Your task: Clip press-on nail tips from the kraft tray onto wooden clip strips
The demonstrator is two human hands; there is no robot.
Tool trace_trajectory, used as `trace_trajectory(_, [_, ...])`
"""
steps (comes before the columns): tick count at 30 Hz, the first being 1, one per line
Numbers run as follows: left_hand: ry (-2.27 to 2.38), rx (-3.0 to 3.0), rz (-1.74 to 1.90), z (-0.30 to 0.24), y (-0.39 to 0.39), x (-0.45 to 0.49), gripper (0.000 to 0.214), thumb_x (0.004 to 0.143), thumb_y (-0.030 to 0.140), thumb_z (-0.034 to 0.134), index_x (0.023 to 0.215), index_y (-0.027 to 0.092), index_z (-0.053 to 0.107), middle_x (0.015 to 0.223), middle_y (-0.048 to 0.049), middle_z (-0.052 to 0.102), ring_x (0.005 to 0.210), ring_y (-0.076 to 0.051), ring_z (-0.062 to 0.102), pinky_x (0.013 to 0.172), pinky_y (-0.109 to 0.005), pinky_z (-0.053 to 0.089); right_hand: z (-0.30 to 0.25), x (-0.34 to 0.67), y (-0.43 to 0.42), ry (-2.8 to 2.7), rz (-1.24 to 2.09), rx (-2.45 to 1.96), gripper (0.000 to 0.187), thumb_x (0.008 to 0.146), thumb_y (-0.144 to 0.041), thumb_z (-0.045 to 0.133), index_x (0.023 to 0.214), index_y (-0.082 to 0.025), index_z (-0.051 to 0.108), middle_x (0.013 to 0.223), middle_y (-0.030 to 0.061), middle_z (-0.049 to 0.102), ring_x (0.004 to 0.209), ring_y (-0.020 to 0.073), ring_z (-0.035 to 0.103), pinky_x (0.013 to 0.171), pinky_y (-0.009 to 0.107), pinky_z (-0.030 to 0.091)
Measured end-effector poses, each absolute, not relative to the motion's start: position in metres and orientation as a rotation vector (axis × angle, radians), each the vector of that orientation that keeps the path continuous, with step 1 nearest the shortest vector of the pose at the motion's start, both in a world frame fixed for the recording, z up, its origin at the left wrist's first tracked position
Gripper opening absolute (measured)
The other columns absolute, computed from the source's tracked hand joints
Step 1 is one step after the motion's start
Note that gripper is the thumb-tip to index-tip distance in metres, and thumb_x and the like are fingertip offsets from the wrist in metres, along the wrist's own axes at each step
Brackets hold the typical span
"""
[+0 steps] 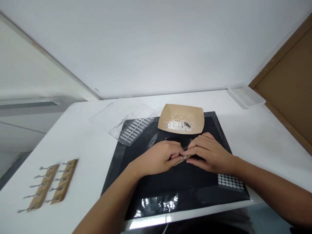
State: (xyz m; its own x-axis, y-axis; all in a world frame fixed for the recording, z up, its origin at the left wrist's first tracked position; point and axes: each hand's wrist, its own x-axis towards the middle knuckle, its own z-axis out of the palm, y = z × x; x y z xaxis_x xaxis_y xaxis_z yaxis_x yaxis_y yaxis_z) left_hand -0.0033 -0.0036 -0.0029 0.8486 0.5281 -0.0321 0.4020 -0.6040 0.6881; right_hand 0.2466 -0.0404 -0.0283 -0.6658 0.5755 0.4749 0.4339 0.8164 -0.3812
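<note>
Over a black mat [165, 185], my left hand [158, 157] and my right hand [209, 152] meet with fingertips closed on a small wooden strip [180, 160]. Something shiny shows at the strip, too small to make out, and my fingers hide most of it. A thin dark object [186, 148] sticks out near my right fingers; its kind cannot be told. Just beyond my hands stands a brown paper tray [163, 118], with white scraps and thin sticks in it. Partly beneath my right forearm lies a sheet of white dots [230, 182].
Two wooden strips with metal clips, a left one [41, 190] and a right one [65, 180], lie at the left. A transparent plastic case [133, 130] with rows of pale nail-shaped pieces overlaps the mat. A shallow plastic box [246, 96] stands at back right, near a brown board [287, 78].
</note>
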Motion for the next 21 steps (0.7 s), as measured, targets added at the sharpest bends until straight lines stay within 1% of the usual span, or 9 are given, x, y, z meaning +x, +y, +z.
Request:
trace_trajectory(4, [0.655, 2.287, 0.212, -0.003, -0.003, -0.003, 0.02, 0.104, 0.026, 0.056, 0.09, 0.018, 0.069, 0.083, -0.0004, 0.062, 0.075, -0.013, 0.056, 0.069, -0.024, 0.041, -0.031, 0.242, -0.041, -2.395, 0.309, -0.725, 0.009, 0.105, -0.026, 0.063, 0.113, -0.022, 0.068, 0.104, 0.0024, 0.073, 0.094, 0.0161, 0.063, 0.086, 0.035, 0.037])
trace_trajectory(6, [0.657, 2.278, 0.208, -0.002, -0.002, -0.004, 0.018, 0.103, 0.025, 0.057, 0.094, 0.019, 0.071, 0.084, -0.0006, 0.063, 0.075, -0.013, 0.057, 0.069, -0.024, 0.041, -0.033, 0.24, -0.042, -2.408, 0.29, -0.732, 0.008, 0.106, -0.025, 0.062, 0.11, -0.022, 0.068, 0.102, 0.0019, 0.073, 0.093, 0.0164, 0.062, 0.086, 0.035, 0.037])
trace_trajectory(10, [0.684, 2.245, 0.195, 0.0, 0.0, -0.006, 0.017, 0.101, 0.026, 0.06, 0.096, 0.019, 0.074, 0.083, -0.0005, 0.064, 0.073, -0.012, 0.057, 0.067, -0.024, 0.042, -0.035, 0.238, -0.041, -2.436, 0.253, -0.762, 0.009, 0.105, -0.027, 0.063, 0.109, -0.021, 0.069, 0.098, 0.0023, 0.073, 0.092, 0.0181, 0.062, 0.084, 0.035, 0.036])
trace_trajectory(13, [0.697, 2.255, 0.206, 0.0, 0.002, -0.007, 0.017, 0.101, 0.028, 0.061, 0.099, 0.019, 0.076, 0.084, -0.0009, 0.064, 0.074, -0.013, 0.058, 0.067, -0.024, 0.042, -0.035, 0.236, -0.04, -2.441, 0.202, -0.789, 0.012, 0.104, -0.03, 0.065, 0.109, -0.021, 0.069, 0.1, 0.0033, 0.074, 0.093, 0.0193, 0.062, 0.084, 0.036, 0.036])
trace_trajectory(15, [0.701, 2.262, 0.215, -0.001, 0.002, -0.007, 0.018, 0.101, 0.028, 0.061, 0.097, 0.019, 0.075, 0.083, -0.0011, 0.064, 0.074, -0.013, 0.058, 0.068, -0.024, 0.042, -0.034, 0.235, -0.04, -2.456, 0.162, -0.789, 0.012, 0.104, -0.031, 0.064, 0.11, -0.021, 0.07, 0.101, 0.0037, 0.074, 0.094, 0.0198, 0.062, 0.086, 0.037, 0.037])
trace_trajectory(18, [0.691, 2.266, 0.205, 0.0, 0.002, -0.007, 0.018, 0.099, 0.03, 0.064, 0.089, 0.018, 0.074, 0.078, 0.0002, 0.061, 0.07, -0.012, 0.055, 0.065, -0.024, 0.04, -0.034, 0.235, -0.04, -2.482, 0.139, -0.778, 0.011, 0.105, -0.027, 0.062, 0.109, -0.021, 0.071, 0.1, 0.0035, 0.074, 0.093, 0.0198, 0.062, 0.085, 0.037, 0.037])
trace_trajectory(21, [0.688, 2.25, 0.186, 0.004, 0.002, -0.009, 0.019, 0.098, 0.035, 0.067, 0.094, 0.018, 0.075, 0.075, 0.0011, 0.059, 0.066, -0.011, 0.053, 0.062, -0.024, 0.04, -0.033, 0.235, -0.04, -2.484, 0.178, -0.755, 0.011, 0.104, -0.02, 0.06, 0.107, -0.022, 0.071, 0.104, 0.0029, 0.076, 0.094, 0.0194, 0.063, 0.085, 0.037, 0.036])
